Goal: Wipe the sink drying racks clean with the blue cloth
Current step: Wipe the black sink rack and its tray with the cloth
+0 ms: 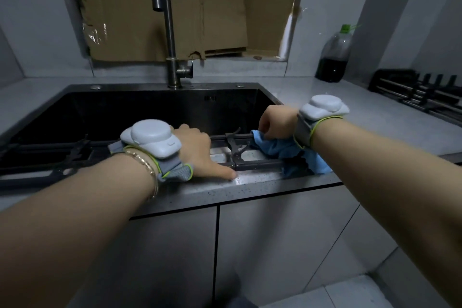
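Where one dark drying rack (pixel 260 164) spans the front of the single sink (pixel 125 107), the left hand (pixel 197 150) rests on it, thumb straight, fingers hidden, so its grip cannot be told. One tap (pixel 170 32) rises behind; a small mark (pixel 210 98) on the sink's back wall is unreadable. The right hand (pixel 275 120) pinches the one blue cloth (pixel 280 149) against the rack's far rail. Farther right sit one green-capped bottle (pixel 333 57) and a second rack (pixel 420 92).
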Tool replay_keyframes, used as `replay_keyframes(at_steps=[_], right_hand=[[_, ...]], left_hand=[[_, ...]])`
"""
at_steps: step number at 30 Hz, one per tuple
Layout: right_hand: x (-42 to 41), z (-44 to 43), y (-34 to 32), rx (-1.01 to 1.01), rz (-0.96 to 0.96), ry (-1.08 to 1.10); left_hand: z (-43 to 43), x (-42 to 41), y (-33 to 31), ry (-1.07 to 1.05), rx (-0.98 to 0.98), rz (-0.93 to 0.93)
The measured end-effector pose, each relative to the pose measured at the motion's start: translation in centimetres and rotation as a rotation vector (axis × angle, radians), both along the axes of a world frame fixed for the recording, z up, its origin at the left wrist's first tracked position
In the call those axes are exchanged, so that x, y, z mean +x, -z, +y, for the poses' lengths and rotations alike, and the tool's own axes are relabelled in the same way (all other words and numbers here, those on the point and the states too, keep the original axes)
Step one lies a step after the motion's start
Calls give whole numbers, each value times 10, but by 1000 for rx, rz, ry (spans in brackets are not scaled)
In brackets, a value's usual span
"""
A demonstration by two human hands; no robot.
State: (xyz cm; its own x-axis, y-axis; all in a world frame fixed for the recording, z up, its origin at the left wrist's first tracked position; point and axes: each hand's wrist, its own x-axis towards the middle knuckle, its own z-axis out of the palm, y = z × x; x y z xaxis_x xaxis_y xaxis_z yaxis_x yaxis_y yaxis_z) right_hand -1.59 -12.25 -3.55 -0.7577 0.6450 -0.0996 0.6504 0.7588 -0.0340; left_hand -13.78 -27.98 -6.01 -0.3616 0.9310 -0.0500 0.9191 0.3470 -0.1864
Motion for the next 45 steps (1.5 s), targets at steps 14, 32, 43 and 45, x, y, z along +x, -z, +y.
replay_keyframes(at_steps=[14,32,43,45], right_hand=[[8,-6,-7,162,-81,-34],[11,2,4,72,171,36],[110,-18,-93,-687,1503,-40],[126,-17,-104,-731,1470,-126]], left_hand=[[-4,-3,7,27,64,55],[-5,0,9,16,103,59],[-5,0,11,22,128,70],[-4,-1,11,24,145,67]])
